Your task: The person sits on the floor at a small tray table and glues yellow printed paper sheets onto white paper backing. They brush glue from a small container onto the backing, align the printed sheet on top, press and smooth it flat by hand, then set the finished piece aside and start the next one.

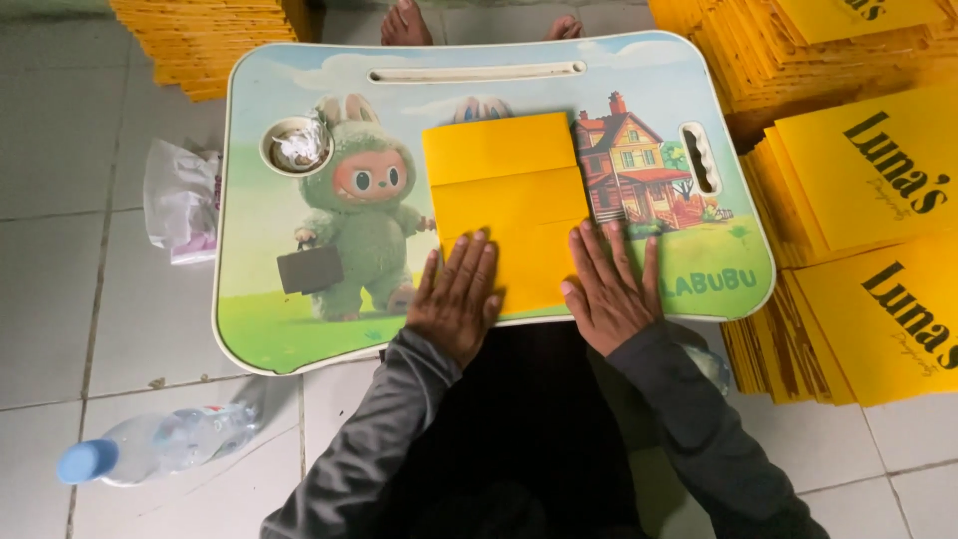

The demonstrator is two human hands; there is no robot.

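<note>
— On the lap desk [299, 339], what?
— A folded yellow paper piece [504, 195], lying flat right of the desk's printed green figure, left of the printed house, near edge reaching the desk's front rim.

— Hands?
— Both flat, fingers straight and spread, gripping nothing. Left hand [456, 296] pressing on the paper's lower left corner, palm partly off it on the desk. Right hand [609, 284] pressing along the paper's lower right edge, thumb on the yellow, fingers lying over the printed grass below the house.

— Folds?
— Visible as two creases across the paper, upper flap lying over the middle.

— In the desk's round cup hole [296, 145]?
— Crumpled clear wrapping, near the desk's far left corner.

— Around the desk?
— Stacks of yellow printed sheets [878, 250] on the floor to the desk's right, touching one another, more stacked beyond its far right corner. Another yellow stack [205, 40] beyond the far left corner. A white plastic bag [180, 200] just left of the desk. A clear bottle with a blue cap [155, 444] lying on its side on the tiles, off the desk's near left corner. Bare toes of another person [404, 25] past the desk's far edge.
</note>
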